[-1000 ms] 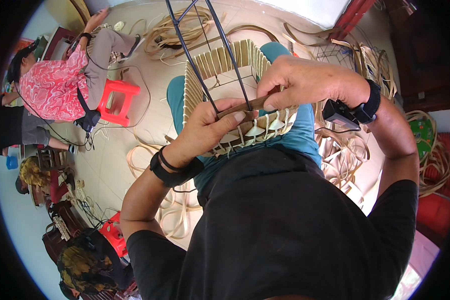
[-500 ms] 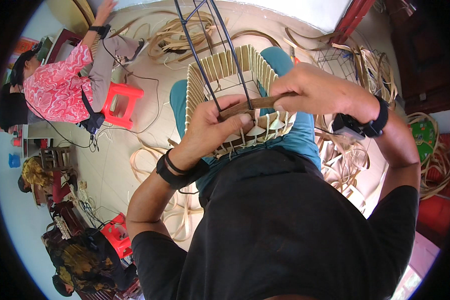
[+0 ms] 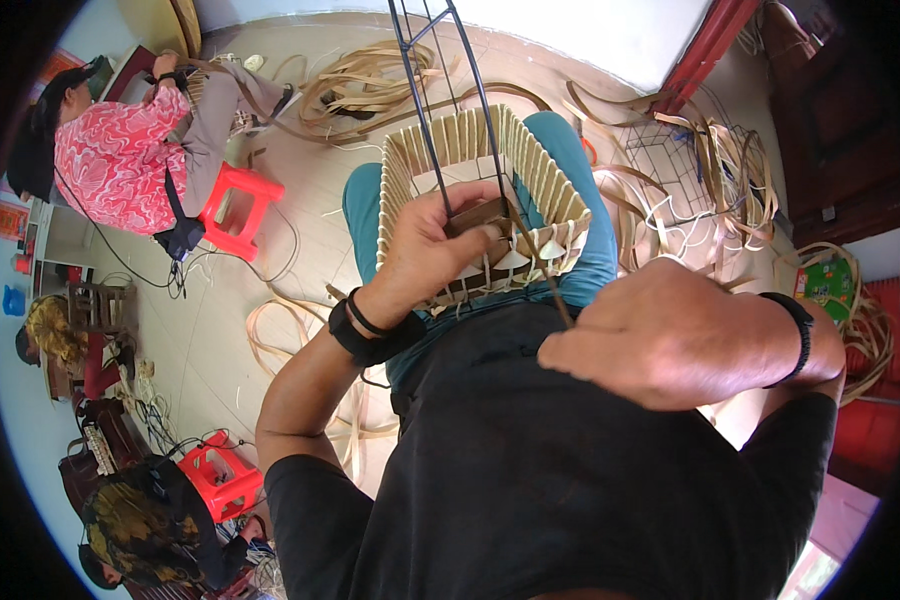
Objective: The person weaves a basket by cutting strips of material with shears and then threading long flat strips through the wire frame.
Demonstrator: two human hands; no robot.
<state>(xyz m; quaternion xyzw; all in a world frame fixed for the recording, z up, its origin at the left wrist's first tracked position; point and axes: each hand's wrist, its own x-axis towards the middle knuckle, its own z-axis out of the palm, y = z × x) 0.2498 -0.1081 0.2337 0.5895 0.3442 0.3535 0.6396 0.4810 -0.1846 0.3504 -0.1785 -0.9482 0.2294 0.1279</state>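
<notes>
Now your right hand has pulled back, drawing the dark strip taut; left hand pinches it against the woven basket.

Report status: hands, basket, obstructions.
Left hand pinches brown strip at basket rim. Right hand pulls strip's thin end toward chest. Black wire frame rises through the basket.

The dark wire frame runs off the top edge; the left hand hides the basket wall behind it; right fingers curl out of sight
</notes>
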